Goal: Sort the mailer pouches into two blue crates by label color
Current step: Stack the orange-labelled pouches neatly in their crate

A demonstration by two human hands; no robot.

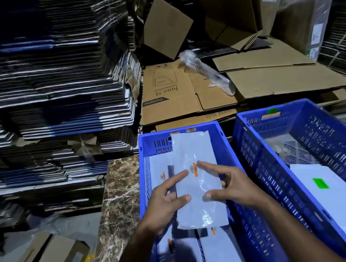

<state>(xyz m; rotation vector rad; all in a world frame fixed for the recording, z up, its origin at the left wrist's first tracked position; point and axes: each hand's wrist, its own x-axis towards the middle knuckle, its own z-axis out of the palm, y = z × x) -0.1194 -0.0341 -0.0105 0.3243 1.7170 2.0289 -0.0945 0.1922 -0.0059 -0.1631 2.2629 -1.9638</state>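
Both thumbs and forefingers pinch the long edges of a grey mailer pouch (198, 185), left hand (167, 201) and right hand (232, 187) steadying it flat, orange label (194, 169) up, likely to check colour. It hovers over the left blue crate (147, 143), above other orange-labelled pouches (162, 172). The right blue crate (312, 110) takes the green-labelled pouch (339, 195) near its near end.

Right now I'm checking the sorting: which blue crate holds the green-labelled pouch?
The right crate; its pouch bears a green label, while the left crate holds orange-labelled ones.
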